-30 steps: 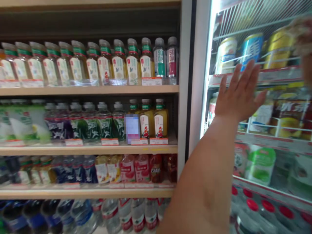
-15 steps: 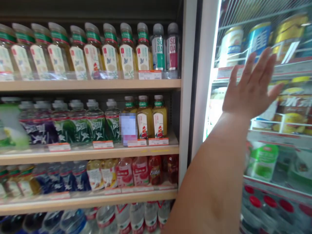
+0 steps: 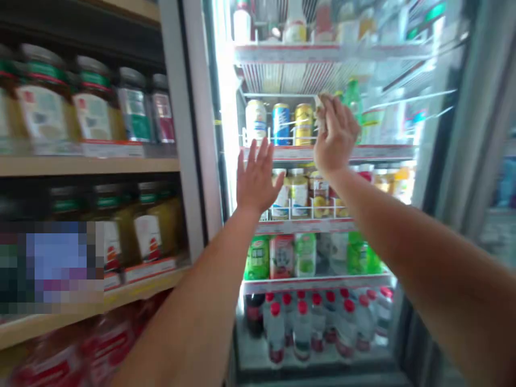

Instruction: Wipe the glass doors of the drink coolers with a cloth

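Note:
I stand in front of a lit drinks cooler with a glass door [image 3: 407,177]. My left hand [image 3: 257,180] is raised with fingers spread, palm flat toward the glass at the level of the can shelf. My right hand [image 3: 335,134] is higher and to the right, fingers closed on a small whitish wad, perhaps a cloth [image 3: 320,110], held at the glass. Behind the glass stand three cans [image 3: 281,123], white, blue and gold, and just below them a row of jars [image 3: 299,193].
To the left an open wooden shelf unit [image 3: 88,165] holds rows of bottled teas and sodas. The cooler's lower shelves carry green cartons [image 3: 258,258] and red-capped bottles [image 3: 318,322]. The cooler's grey frame post [image 3: 181,134] separates the two.
My view has swung right, from the wooden shelves to the cooler front. My right hand has come into view holding the whitish wad; my left hand stays flat at the glass.

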Demonstrator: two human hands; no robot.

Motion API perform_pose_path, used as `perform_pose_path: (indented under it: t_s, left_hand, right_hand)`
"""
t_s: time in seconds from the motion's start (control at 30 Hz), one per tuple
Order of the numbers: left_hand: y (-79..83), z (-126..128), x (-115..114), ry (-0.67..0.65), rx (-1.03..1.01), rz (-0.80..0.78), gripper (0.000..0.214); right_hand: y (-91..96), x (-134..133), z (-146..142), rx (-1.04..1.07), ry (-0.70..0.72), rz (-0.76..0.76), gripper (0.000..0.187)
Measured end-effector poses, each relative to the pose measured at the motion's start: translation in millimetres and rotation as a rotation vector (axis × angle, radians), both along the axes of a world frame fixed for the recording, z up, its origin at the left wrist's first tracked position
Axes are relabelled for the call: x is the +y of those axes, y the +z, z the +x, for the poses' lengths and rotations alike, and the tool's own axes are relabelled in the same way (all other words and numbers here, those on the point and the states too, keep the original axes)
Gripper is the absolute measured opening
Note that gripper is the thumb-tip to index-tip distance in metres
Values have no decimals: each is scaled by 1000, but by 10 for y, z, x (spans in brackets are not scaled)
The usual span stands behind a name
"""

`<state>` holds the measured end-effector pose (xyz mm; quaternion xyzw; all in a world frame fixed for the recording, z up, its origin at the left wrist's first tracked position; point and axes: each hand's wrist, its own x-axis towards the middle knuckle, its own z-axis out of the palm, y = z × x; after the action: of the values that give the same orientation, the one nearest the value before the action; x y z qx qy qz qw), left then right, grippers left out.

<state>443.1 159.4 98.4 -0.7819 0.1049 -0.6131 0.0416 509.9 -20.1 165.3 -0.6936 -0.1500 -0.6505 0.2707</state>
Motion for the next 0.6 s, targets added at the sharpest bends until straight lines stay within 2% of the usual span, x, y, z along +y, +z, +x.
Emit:
perform_pose_path:
  t_s: [0.03, 0.1, 0.13, 0.23, 0.3, 0.37, 0.5, 0.53, 0.6]
  left_hand:
    - [8, 24, 14, -27, 4, -4, 71]
    - [14, 70, 30, -57, -25, -22, 69]
    - [16, 79, 29, -69, -42, -33, 67]
    - [22, 51, 3, -43, -62, -19, 66]
    - [24, 28, -8, 10, -73, 6, 68]
    - [23, 29, -1, 62, -88, 32, 69]
    - [39, 33, -6, 98, -85, 34, 65]
    - [52, 0, -38, 76, -77, 12, 65]
    - [93, -145, -159, -43, -100, -57, 67]
  right_hand:
    - [5, 2, 33, 17, -13, 48, 58]
    - [-6, -20, 93, -37, -6, -29, 60]
    - [-18, -51, 112, -87, 14, -152, 61]
    - [-49, -247, 123, -226, 58, -683, 63]
    - [-68, -441, 142, -268, 67, -881, 61]
    - [-106, -624, 192, -263, 70, -832, 59]
    - [-239, -777, 310, -205, 57, -405, 65]
    - [-269, -774, 326, -198, 56, -343, 67]
    - [-310, -751, 333, -188, 57, -312, 66]
